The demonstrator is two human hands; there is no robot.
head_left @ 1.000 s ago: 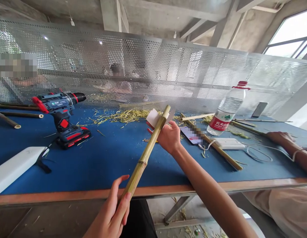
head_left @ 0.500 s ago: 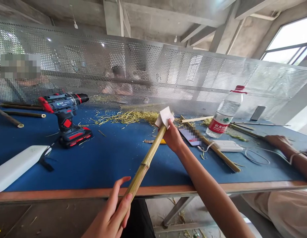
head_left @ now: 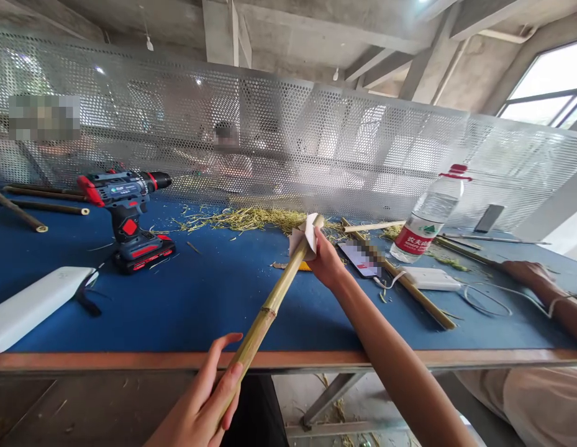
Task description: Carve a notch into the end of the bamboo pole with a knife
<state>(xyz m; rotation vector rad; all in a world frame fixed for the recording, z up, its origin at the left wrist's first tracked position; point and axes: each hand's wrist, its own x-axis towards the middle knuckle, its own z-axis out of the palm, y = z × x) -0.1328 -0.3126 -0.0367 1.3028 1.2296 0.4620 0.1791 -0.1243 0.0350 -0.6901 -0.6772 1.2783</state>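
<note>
Two hands hold one bamboo pole [head_left: 274, 295] slanted above the near edge of the blue worktop [head_left: 213, 298]. The left hand [head_left: 199, 403] is closed around the lower end of the pole, below the wooden edge strip. The right hand [head_left: 326, 261] pinches a folded piece of sandpaper [head_left: 304, 239] around the upper tip of the pole.

A perforated metal screen [head_left: 288, 143] closes the far side of the worktop, under a concrete ceiling. On the left stand a cordless drill [head_left: 127, 214] and a white power bank [head_left: 34, 304]. Bamboo shavings [head_left: 251, 218] lie along the screen. On the right are a water bottle [head_left: 428, 214], more bamboo sticks [head_left: 409, 285] and another person's hand [head_left: 525, 272]. The middle of the blue surface lies open.
</note>
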